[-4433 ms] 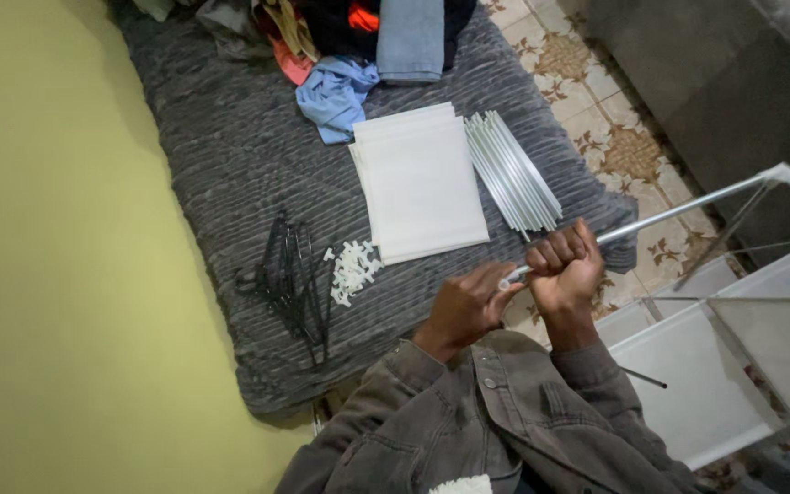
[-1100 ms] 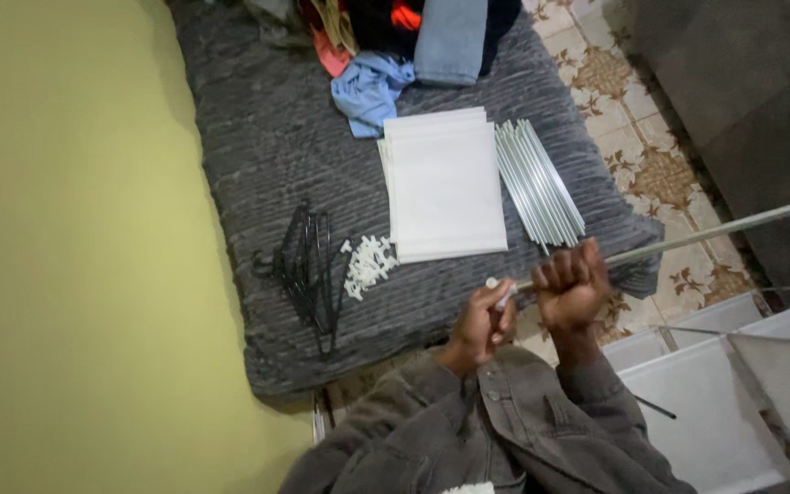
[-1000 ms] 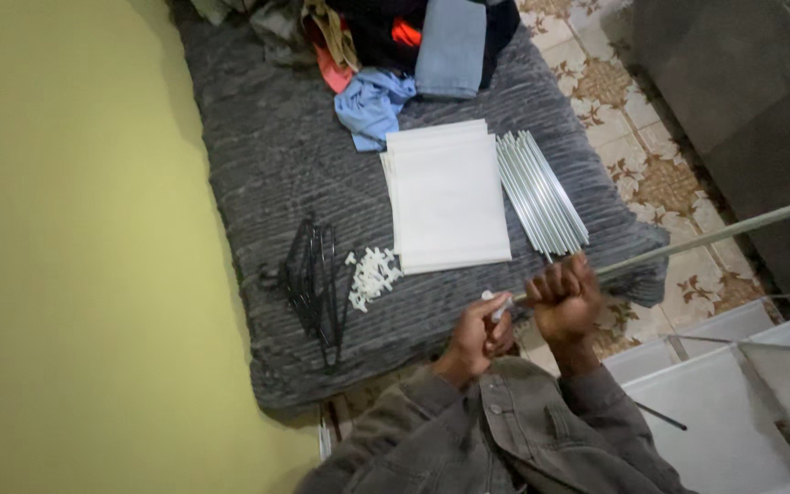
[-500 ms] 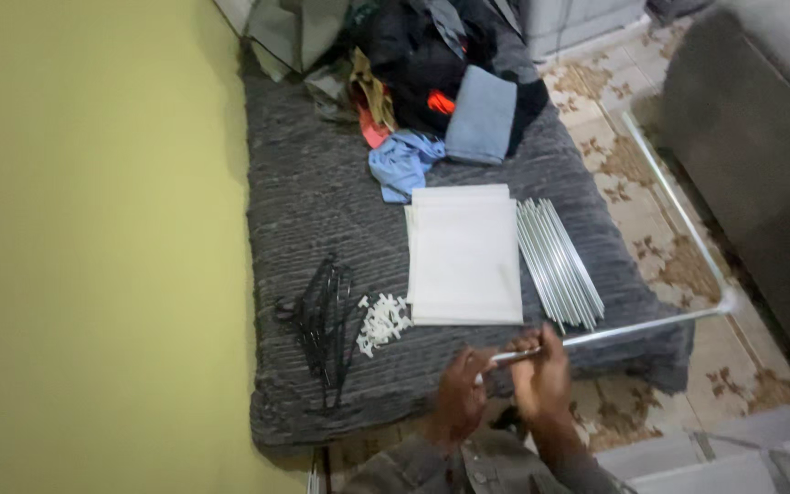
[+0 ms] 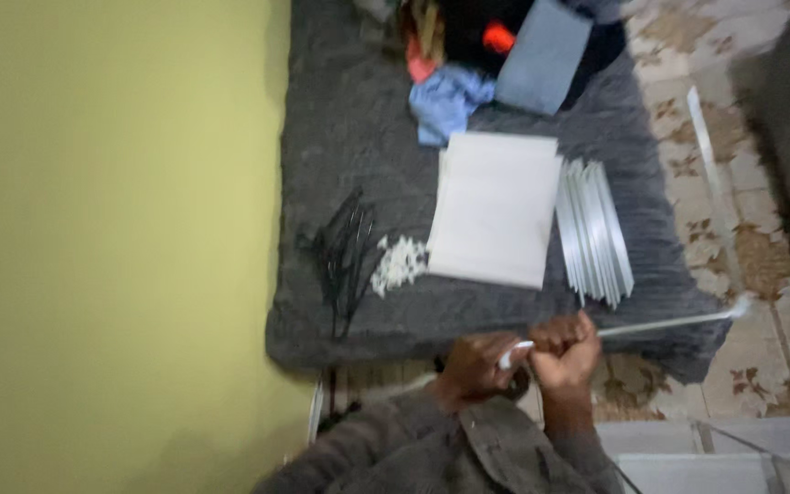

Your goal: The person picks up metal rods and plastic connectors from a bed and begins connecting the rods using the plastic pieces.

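Rod: long thin white metal rod (image 5: 660,322), held low centre, running right over the mattress edge toward a white corner fitting (image 5: 741,307) at its far end; another thin white rod (image 5: 708,165) runs up from there over the patterned tile floor (image 5: 761,265).
R hand: right hand (image 5: 567,349) fisted tight round the rod near its near end, knuckles up.
L hand: left hand (image 5: 475,366) curled close at the rod's tip, touching a small white end piece (image 5: 514,355); whether fingers fully grip it — can't tell, frame is blurred.
Hands: together, almost touching, just in front of the grey jacket sleeves (image 5: 468,448).
Doing it well (my read): keep R fist close to the tip so the rod doesn't flex or swing; line the end piece up straight w/ the rod axis, push along it, not sideways; watch the far end, which hangs free past the mattress.
Under/behind: dark grey textured mattress (image 5: 358,137).
On it, nearest first: stack of white flat rectangular panels (image 5: 496,210); bundle of white rods (image 5: 594,233) just right of the panels; pile of small white plastic connectors (image 5: 400,263) at the left; black wire pieces (image 5: 345,256) beside those.
Far end: heap of clothes, blue & dark (image 5: 496,55).
Left: plain yellow-green wall (image 5: 112,238).
Bottom right: white panel frame (image 5: 715,453), partly seen.
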